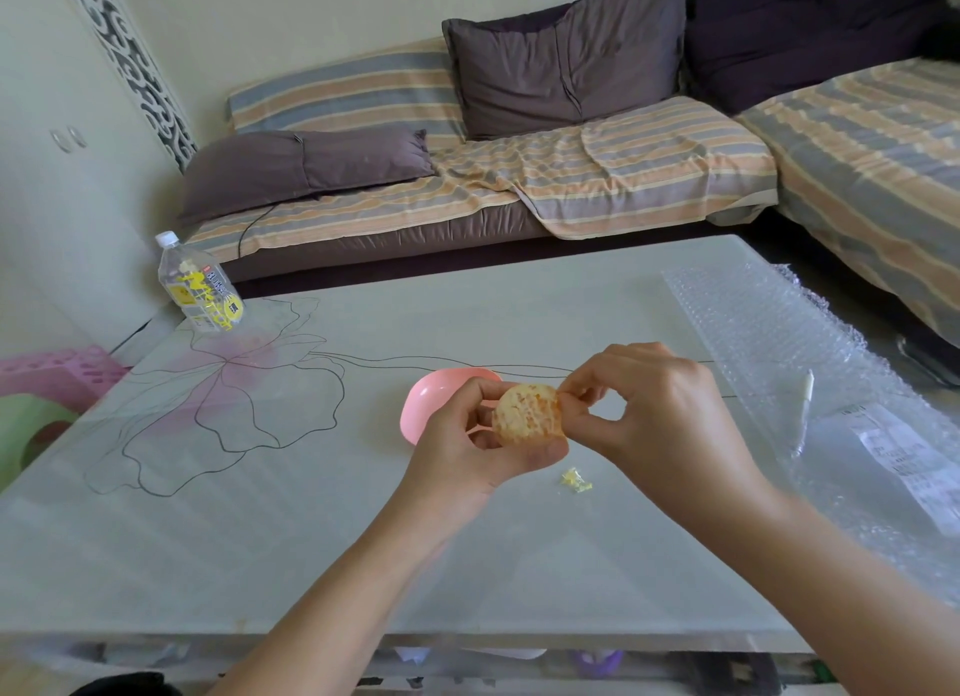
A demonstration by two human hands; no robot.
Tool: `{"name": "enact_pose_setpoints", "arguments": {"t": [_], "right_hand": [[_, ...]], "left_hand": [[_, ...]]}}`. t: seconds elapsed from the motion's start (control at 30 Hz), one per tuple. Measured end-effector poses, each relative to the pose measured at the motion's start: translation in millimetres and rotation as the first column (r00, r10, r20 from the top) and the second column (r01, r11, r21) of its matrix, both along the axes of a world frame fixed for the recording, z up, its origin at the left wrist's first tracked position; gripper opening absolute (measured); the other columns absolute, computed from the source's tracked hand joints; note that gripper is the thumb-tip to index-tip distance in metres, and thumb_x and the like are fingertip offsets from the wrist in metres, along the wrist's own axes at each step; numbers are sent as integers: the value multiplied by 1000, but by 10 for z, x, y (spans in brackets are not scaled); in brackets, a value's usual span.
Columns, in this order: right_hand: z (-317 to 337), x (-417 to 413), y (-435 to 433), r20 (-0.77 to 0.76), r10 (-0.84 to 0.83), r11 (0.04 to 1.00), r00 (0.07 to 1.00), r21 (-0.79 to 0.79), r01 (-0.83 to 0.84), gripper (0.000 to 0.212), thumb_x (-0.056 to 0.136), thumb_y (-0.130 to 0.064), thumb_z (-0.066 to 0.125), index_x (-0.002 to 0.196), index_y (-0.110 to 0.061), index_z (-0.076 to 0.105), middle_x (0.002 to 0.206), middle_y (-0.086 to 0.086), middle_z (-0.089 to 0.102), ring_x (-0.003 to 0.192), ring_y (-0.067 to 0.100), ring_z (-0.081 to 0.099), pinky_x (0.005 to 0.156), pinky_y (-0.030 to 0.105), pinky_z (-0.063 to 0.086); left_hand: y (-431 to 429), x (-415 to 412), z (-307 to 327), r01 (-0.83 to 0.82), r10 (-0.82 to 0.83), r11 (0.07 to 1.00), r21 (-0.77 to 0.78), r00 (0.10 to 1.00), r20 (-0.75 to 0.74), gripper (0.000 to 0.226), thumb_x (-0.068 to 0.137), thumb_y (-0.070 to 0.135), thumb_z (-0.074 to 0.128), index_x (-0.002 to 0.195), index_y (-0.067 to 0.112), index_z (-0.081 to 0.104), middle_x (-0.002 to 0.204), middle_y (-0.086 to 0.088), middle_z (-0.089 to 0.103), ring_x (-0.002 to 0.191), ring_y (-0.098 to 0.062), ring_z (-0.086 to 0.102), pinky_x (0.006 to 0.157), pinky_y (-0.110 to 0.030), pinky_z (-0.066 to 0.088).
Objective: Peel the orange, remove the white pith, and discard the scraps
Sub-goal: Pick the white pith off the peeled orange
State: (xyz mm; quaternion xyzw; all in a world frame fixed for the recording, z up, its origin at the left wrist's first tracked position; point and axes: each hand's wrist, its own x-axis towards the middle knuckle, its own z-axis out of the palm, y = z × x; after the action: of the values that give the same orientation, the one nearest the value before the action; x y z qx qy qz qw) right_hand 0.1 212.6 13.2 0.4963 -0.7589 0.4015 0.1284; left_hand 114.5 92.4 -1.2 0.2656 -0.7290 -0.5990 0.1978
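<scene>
A peeled orange (pixel 525 414) with patches of white pith is held above the table. My left hand (pixel 467 451) grips it from below and the left, fingers curled round it. My right hand (pixel 649 409) pinches a bit of pith at the fruit's upper right edge with thumb and forefinger. A pink bowl (pixel 423 402) lies on the table just behind my left hand, partly hidden by it. A small pile of pale pith scraps (pixel 575 480) lies on the table below the orange.
The glass table (pixel 311 513) carries a flower drawing. A plastic bottle (pixel 200 285) stands at its far left corner. Bubble wrap (pixel 810 383) with a paper slip (pixel 904 461) covers the right side. A striped sofa with cushions runs behind.
</scene>
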Motion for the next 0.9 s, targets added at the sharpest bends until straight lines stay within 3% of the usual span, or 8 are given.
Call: {"name": "enact_pose_setpoints", "arguments": {"t": [0.23,0.57,0.73,0.9], "right_hand": [[39,14,10,263,29,999,964,-27,-22,10,70,-9,73,67,-18,69,64,-11,64,71,5,59,66,14,45],[-22,-7,-44,507,34,999,861,-51,-10,13,75,-15,72,66,-22,68,66,-9,67,68,-2,60,60,6,44],[-224,-145,-118,402,-37,997,915,80,5,13,80,-15,69,68,-21,68,69,-12,65,74,-2,58,62,4,40],[-499,-258,-217,281,-121,961,952,274,41,15,75,-18,73,67,-21,60,67,-11,56,66,1,52,55,10,35]], "left_hand": [[-21,20,3,36,-36,999,33,999,-11,55,51,22,85,103,24,65,98,-1,65,83,-12,65,85,-30,53],[-91,97,-54,101,-99,993,54,995,-34,58,54,16,84,107,28,65,100,6,67,92,-12,66,86,-25,53],[-165,118,-135,118,-117,989,91,993,-17,59,57,15,82,112,26,64,110,0,66,97,-12,65,92,-29,52],[-229,116,-277,93,-100,985,148,994,39,64,55,17,82,116,21,61,112,-1,66,101,-14,64,97,-33,50]]}}
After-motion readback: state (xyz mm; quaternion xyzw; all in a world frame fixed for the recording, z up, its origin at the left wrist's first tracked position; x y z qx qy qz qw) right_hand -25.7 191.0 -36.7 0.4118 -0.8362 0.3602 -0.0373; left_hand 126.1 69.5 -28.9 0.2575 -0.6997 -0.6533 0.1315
